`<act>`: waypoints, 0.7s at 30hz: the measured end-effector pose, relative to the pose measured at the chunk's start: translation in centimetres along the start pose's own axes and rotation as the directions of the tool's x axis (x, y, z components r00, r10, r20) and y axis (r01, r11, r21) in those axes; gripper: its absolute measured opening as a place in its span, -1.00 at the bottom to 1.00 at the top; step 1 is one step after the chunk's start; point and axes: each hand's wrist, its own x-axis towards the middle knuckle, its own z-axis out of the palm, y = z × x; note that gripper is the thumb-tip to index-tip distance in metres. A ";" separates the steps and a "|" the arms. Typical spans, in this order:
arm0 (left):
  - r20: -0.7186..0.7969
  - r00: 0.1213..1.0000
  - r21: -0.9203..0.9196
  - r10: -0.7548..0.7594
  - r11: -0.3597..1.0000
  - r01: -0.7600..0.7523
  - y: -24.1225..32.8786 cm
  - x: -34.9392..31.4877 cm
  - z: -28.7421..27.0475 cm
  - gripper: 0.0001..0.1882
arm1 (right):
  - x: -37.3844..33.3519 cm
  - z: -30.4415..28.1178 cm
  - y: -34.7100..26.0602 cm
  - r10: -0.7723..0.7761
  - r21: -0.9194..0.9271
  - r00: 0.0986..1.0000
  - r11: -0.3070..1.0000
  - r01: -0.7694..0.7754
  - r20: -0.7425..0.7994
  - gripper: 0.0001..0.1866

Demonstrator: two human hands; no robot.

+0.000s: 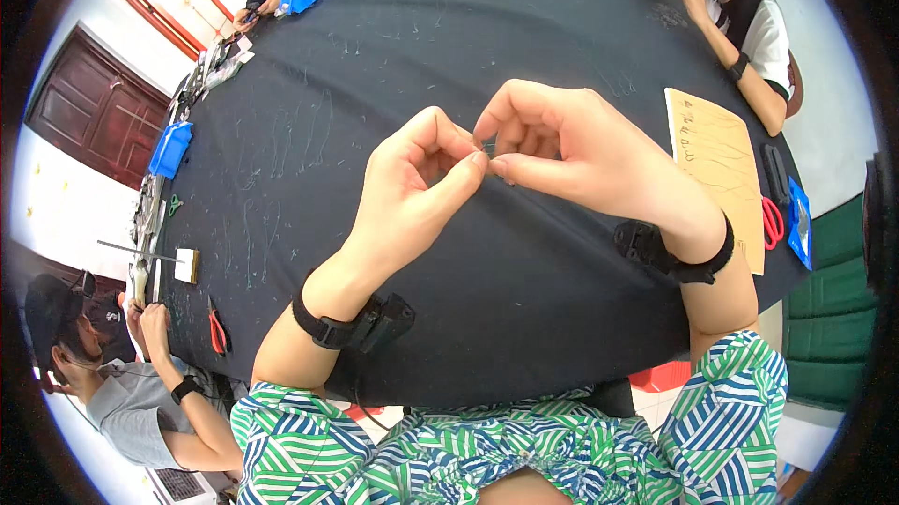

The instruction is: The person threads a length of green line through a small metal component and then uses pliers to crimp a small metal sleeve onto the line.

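Observation:
Above the black cloth, my left hand [412, 177] and my right hand [590, 154] meet at their fingertips. Thumb and index finger of the left are pressed together in a pinch. The right hand's thumb and fingers are curled in close to the same spot. A tiny, thin thing seems to be between the fingertips, too small to name. Each wrist wears a black strap with a small black device. A tan sheet [740, 177] with thin dark strands on it lies to the right of my right forearm.
Thin strands lie scattered over the black-covered table [524, 289]. Red-handled scissors [772, 222] and a blue packet [799, 222] lie at the right edge. At left are red-handled pliers [216, 329], a white block [186, 266] and a blue bin [170, 150]. Several people work around the table.

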 end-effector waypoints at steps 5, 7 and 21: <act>-0.002 1.000 0.013 -0.008 1.000 0.008 0.1 -0.3 -0.5 -0.90 | 0.2 0.9 -0.7 -0.145 -0.236 0.985 0.964 0.119 -0.094 -0.90; 0.006 1.000 0.013 -0.008 1.000 0.008 0.0 -0.4 -0.6 -0.90 | 0.2 1.1 -0.5 -0.214 -0.284 0.969 0.943 0.171 -0.126 -0.91; -0.099 0.992 -0.052 -0.074 0.996 0.069 0.4 -0.6 -0.5 -0.89 | 0.6 0.6 0.3 -0.339 -0.361 0.930 0.892 0.271 -0.139 -0.97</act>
